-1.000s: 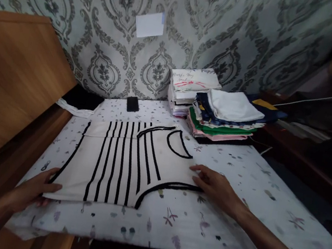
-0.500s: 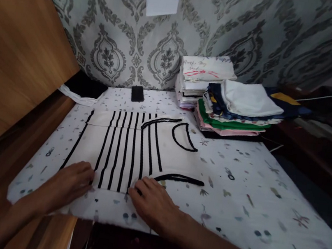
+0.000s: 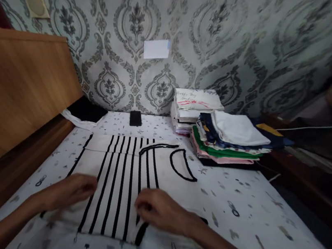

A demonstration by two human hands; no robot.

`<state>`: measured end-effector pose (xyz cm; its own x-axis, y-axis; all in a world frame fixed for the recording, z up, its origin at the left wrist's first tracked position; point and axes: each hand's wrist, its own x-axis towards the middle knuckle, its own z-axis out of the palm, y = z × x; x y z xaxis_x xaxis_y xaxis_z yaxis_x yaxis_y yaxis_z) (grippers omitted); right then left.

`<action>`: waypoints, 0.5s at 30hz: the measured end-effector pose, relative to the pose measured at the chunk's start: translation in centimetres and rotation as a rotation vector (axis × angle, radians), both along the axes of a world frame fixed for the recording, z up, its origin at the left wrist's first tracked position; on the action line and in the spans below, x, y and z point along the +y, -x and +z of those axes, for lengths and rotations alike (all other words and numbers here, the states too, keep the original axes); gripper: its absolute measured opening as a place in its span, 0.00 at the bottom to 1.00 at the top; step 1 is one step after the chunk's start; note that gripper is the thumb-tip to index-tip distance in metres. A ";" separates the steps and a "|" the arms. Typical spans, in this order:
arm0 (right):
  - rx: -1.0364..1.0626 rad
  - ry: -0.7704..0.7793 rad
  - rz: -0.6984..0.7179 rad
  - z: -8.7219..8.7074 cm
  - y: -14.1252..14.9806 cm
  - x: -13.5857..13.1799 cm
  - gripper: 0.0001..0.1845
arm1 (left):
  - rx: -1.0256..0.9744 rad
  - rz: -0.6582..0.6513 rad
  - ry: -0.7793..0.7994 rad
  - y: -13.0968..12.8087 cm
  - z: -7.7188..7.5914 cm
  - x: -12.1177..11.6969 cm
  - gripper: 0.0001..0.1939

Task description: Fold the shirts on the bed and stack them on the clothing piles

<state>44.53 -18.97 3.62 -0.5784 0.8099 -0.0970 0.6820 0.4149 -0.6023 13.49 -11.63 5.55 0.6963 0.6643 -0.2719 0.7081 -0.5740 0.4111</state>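
A white sleeveless top with black stripes and black trim (image 3: 121,172) lies flat on the patterned white sheet (image 3: 234,209). My left hand (image 3: 71,191) rests on the top's near left part, fingers curled on the cloth. My right hand (image 3: 161,211) lies on the near right part by the armhole trim, fingers bent and pressing the fabric. Both hands are on top of the garment, about a hand's width apart, with the striped panel between them.
Two stacks of folded clothes (image 3: 226,135) stand at the back right by the patterned wall. A black phone (image 3: 135,118) lies at the back of the sheet. A wooden board (image 3: 14,93) rises on the left, with dark cloth (image 3: 85,109) behind it.
Both hands moved in from the top's outer edges onto its near middle part. The camera view tilted, so the garment sits lower in the picture.
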 end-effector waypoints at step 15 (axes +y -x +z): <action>-0.571 -0.310 -0.696 -1.8 -11.5 16.1 0.16 | 0.061 0.186 -0.441 -1.1 -0.9 20.1 0.11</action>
